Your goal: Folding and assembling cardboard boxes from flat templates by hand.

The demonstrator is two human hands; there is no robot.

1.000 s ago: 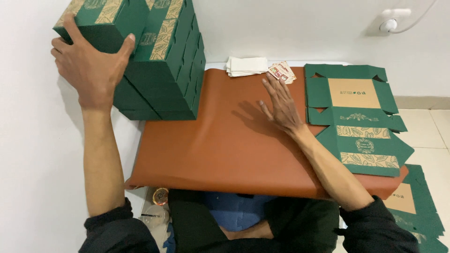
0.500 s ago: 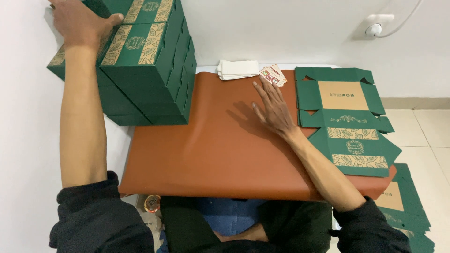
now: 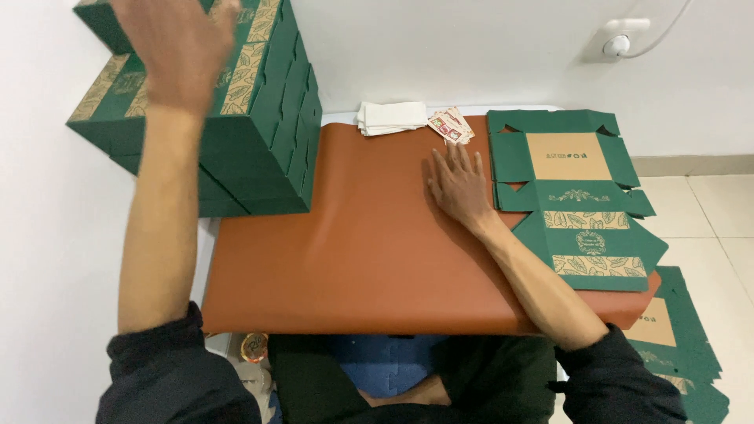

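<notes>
My left hand has lifted off the stack of folded dark-green cardboard boxes with gold leaf bands and now hovers over it, fingers spread and empty, so I judge that box placed. The stack stands at the far left of the brown leather-like mat. My right hand lies flat and empty on the mat, just left of the unfolded green box blank.

Left hand blurred, fingertips cropped
</notes>
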